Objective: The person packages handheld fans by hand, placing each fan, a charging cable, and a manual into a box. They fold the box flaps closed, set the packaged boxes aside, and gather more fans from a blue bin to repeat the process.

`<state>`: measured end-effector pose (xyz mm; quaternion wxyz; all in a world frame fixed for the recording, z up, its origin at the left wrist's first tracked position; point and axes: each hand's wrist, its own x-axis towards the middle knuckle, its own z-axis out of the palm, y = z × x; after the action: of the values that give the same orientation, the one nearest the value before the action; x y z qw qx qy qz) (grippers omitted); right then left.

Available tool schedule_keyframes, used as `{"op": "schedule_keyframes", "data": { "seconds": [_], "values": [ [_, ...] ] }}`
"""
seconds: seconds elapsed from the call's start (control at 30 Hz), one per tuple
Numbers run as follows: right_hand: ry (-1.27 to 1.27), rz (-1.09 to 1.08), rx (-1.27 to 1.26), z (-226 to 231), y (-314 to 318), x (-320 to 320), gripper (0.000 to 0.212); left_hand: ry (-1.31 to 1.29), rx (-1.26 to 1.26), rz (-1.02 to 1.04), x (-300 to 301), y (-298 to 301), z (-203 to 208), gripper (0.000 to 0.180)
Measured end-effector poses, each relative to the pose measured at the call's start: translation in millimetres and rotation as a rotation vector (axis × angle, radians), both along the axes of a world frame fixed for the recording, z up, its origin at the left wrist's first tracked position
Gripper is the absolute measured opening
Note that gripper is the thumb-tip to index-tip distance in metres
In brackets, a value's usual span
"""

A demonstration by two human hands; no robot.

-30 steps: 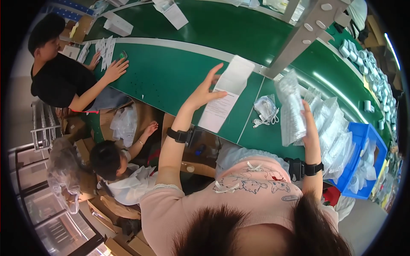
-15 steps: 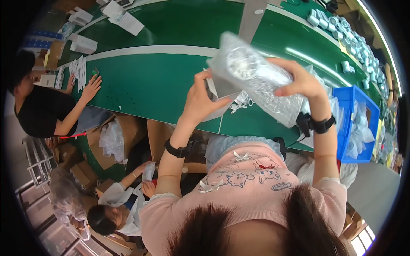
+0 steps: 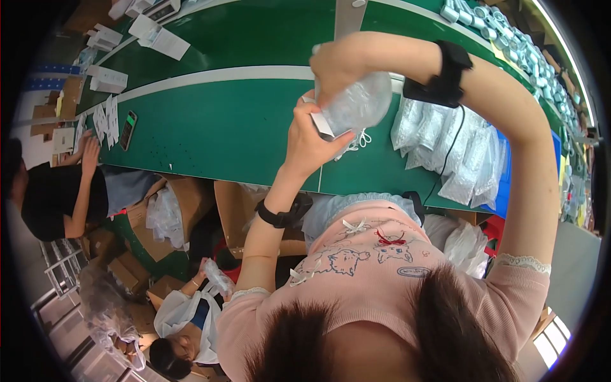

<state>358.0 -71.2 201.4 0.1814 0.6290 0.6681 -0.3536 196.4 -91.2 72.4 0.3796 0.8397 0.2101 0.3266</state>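
Observation:
My left hand (image 3: 307, 141) is wrapped around a small white box (image 3: 323, 125), with the thumb along its near side. A bubble-wrapped package (image 3: 363, 105) stands at the mouth of the box. From above, my right hand (image 3: 337, 69) grips its far part, with the arm arched over the table. Whether the package's end is inside the box is hidden by my hands. A coiled white cable (image 3: 361, 138) lies on the table just behind the box, partly covered by the package.
Several bubble-wrapped packages (image 3: 439, 137) lie on the right, beside a blue bin (image 3: 503, 194). A phone (image 3: 128, 131) and papers lie far left by a co-worker's hand (image 3: 89, 153). White boxes (image 3: 159, 37) stand on the belt. Another person sits below, near open cartons (image 3: 232, 219).
My right hand has swung left and turned over, bringing the package from beside the box to its mouth. The row of wrapped packages on the right now shows. The co-worker's hand has drawn back.

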Motion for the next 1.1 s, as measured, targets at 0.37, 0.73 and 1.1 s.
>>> {"op": "schedule_keyframes", "data": {
  "seconds": [0.37,0.73,1.1],
  "values": [
    [0.156,-0.488,0.865,-203.3,-74.7,27.8,0.050,-0.303,0.055,0.281,-38.5,55.0,-99.6,0.070],
    [0.381,-0.679,0.652,-253.2,-99.3,18.2,0.038,-0.069,0.102,0.245,-41.8,47.5,-37.0,0.050],
    [0.810,-0.298,1.415,-124.6,-56.2,-26.5,0.020,0.052,-0.233,0.458,-37.7,66.8,-16.2,0.009]
  ]
}}
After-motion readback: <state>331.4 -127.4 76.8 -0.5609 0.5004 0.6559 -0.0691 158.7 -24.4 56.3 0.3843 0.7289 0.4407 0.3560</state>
